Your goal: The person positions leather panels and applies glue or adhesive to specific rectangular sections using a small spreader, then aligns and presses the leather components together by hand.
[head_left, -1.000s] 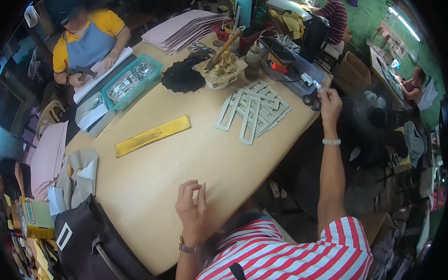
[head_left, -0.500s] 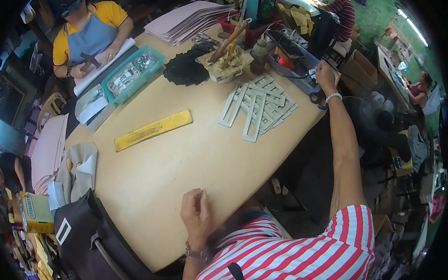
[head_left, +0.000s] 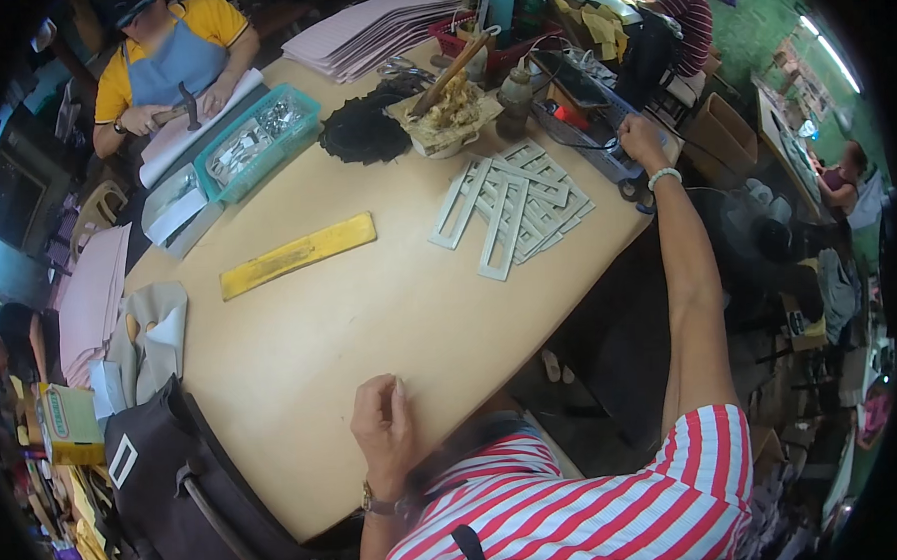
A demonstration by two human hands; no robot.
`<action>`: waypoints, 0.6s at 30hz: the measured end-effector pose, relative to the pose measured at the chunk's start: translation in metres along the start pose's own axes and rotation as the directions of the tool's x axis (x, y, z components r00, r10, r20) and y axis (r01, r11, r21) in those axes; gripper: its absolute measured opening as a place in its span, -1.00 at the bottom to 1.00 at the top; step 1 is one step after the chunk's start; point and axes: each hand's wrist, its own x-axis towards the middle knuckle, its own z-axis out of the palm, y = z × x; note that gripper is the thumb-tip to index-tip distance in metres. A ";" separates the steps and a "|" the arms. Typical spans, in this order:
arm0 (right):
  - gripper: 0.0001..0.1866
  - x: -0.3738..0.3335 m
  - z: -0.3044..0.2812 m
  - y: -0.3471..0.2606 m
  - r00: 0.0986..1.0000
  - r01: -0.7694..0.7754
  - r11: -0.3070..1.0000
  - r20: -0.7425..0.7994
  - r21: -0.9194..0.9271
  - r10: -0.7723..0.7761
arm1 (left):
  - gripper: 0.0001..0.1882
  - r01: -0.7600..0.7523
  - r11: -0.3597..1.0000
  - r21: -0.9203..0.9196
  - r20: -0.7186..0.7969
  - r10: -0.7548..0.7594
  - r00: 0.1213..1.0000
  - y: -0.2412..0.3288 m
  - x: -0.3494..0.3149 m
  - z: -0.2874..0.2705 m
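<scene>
The grey frames (head_left: 531,198) lie piled at right, slots already cut, what remains unclear; left hand (head_left: 383,423) curls closed, near; right hand (head_left: 643,139), grip too hidden to tell, is at the far blue basket (head_left: 614,165).

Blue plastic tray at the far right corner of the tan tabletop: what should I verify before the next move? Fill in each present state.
1. Right hand at the blue plastic tray: ok, though contact is unclear.
2. Right hand's grip: cannot tell; its fingers hide anything held.
3. Left hand away from the tray: ok, curled by the near edge of the tan tabletop.
4. Pale grey slotted rectangular pieces squared up: not ok, overlapping at various angles.
5. Flat yellow bar apart from both hands: ok.
6. Dark-headed hammer clear of both hands: ok, with the co-worker in a blue apron.
</scene>
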 end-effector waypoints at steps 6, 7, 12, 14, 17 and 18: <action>-0.84 0.001 0.009 0.000 0.998 0.054 0.992 0.037 -0.112 -0.050 | -0.89 -0.023 0.999 0.032 0.001 0.022 1.000 0.000 0.001 0.000; -0.84 -0.001 0.007 0.001 0.997 0.074 0.992 0.018 -0.107 -0.072 | -0.89 -0.023 0.999 0.025 0.002 0.023 1.000 -0.001 0.000 0.000; -0.81 -0.005 -0.012 0.014 0.982 0.079 0.991 -0.163 -0.106 -0.095 | -0.88 -0.060 0.998 0.025 0.009 0.060 0.998 -0.002 0.001 0.001; -0.81 -0.032 -0.031 0.000 0.923 0.117 0.992 -0.375 0.051 -0.089 | -0.88 -0.018 1.000 0.010 0.018 0.018 1.000 -0.002 0.000 0.003; -0.78 -0.084 -0.041 0.015 0.923 -0.055 0.994 -0.375 0.099 0.088 | -0.87 -0.054 0.998 0.045 0.035 0.053 0.998 -0.006 -0.002 0.002; -0.78 -0.108 -0.042 0.017 0.916 -0.104 0.992 -0.382 0.075 0.125 | -0.88 -0.044 0.998 0.040 0.036 0.042 0.998 -0.006 -0.003 0.003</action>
